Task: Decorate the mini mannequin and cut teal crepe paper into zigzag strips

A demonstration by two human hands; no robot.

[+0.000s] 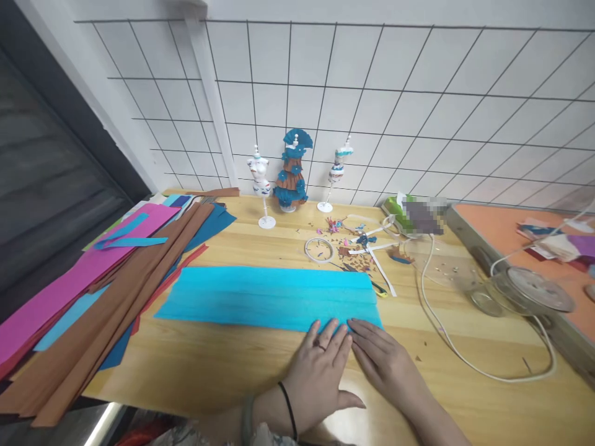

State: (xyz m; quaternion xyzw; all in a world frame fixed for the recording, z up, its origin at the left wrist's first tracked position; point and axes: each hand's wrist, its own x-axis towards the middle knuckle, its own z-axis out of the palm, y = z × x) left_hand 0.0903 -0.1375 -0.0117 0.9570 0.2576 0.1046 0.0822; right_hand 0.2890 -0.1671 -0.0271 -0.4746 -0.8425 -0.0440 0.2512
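Sheet [269, 297], blue, is touched at near edge by left hand [313, 375], fingers parted, and right hand [390, 365], fingers together; nothing gripped.

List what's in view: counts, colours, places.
Sheet: one, blue, centre
Mannequins: three, white or blue-brown, back
Strips: many, mixed, left
Ring: one, white, behind sheet
Scraps: many, mixed, behind sheet
Ribbons: several, white, back
Scissors: one, black/yellow, beside sheet
Pack: one, green, back
Cord: one, white, right
Tubs: count unclear, clear, right
Surface: one, orange, right
Table: one, wooden, beneath
Wall: one, white, back
Left grip: one, sheet's near edge
Right grip: one, same edge
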